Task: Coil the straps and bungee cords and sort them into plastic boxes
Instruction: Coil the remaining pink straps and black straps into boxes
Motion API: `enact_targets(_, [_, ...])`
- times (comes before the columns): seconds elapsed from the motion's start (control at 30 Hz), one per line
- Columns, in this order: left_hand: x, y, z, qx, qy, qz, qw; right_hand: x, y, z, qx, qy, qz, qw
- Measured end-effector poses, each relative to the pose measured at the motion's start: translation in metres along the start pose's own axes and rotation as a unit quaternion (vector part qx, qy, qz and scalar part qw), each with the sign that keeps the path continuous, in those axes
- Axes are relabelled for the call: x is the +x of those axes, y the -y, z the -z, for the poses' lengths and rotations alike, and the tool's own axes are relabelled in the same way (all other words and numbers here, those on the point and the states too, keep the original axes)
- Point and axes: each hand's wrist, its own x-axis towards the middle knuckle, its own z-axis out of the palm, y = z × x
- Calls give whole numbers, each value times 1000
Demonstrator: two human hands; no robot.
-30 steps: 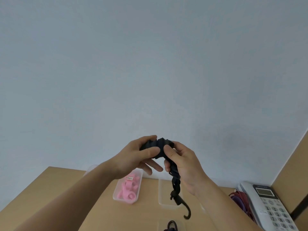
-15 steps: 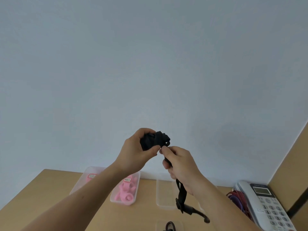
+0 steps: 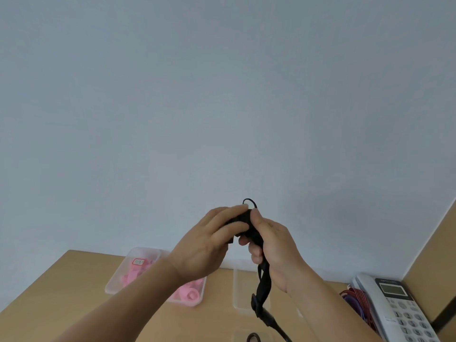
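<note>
Grips the wound part of the black strap (image 3: 263, 290) in the left hand (image 3: 209, 245), pinches its hanging tail with the right hand (image 3: 274, 250), above the table (image 3: 74, 280). Seems midway: pink straps (image 3: 190, 293) boxed, this coil unfinished.

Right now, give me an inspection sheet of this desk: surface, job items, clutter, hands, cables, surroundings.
Surface: wooden desk, light brown, only partly in view.
Job's things: black strap, partly coiled between both hands, tail hanging down; clear box at left holding pink coils; middle box, no contents seen; bottom-edge box with a black loop in it.
Clutter: white telephone at right.
Hands: left hand grips the coiled part; right hand grips the strap beside it.
Cables: red and purple cords heaped beside the telephone.
Surroundings: pale wall behind; wooden partition at right.
</note>
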Motion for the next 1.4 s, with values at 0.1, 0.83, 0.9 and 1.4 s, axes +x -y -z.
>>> enact_targets(0.1, [-6,-5,9,-316,13,255,914,-1,3,5,0,19,49,999])
enact_targets(0.83, [10,-23,0,32,20,300,953,-4,-11,-16,-103,-73,-9,992])
enact_targets(0.9, [10,-21,0,126,2,209,970,-4,-12,-14,-86,-67,-18,994])
enact_targets(1.4, [5,-18,17,-472,49,426,771,-8,-14,9,-2,2,39,999])
